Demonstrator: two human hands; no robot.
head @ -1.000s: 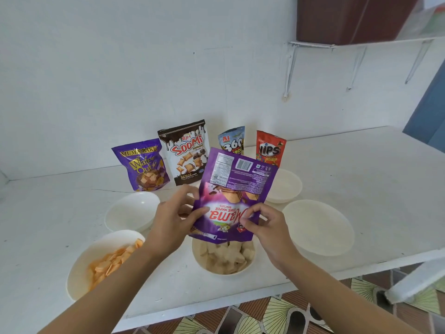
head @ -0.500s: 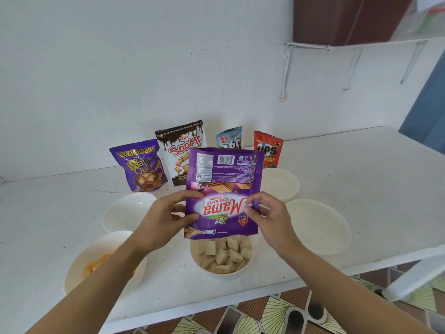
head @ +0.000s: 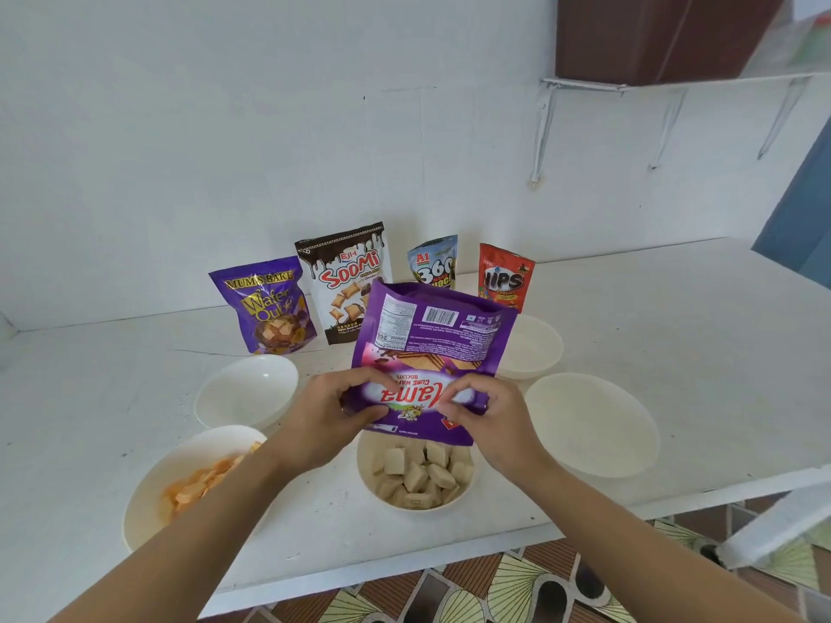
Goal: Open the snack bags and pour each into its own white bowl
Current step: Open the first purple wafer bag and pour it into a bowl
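Note:
A purple wafer bag [head: 431, 335] hangs upside down over a white bowl [head: 371, 481] holding pale wafer cubes [head: 420, 474]. My left hand [head: 328, 415] pinches the bag's left side and my right hand [head: 485, 415] pinches its right side, both near the open lower end. A second bowl [head: 144, 501] at the near left holds orange chips. Three bowls with nothing in them stand around: one at the left [head: 247, 388], one at the right [head: 589, 424], one behind the bag [head: 535, 348].
Four sealed snack bags stand upright in a row at the back: a purple wafer bag [head: 265, 305], a brown and white bag [head: 344, 281], a blue bag [head: 434, 263] and a red bag [head: 506, 276]. The table's front edge [head: 404, 564] runs close under my forearms; a wall shelf hangs upper right.
Both hands have squeezed inward, creasing the bag's middle, and its upper end now leans to the right. More wafer cubes lie in the bowl beneath than a second ago.

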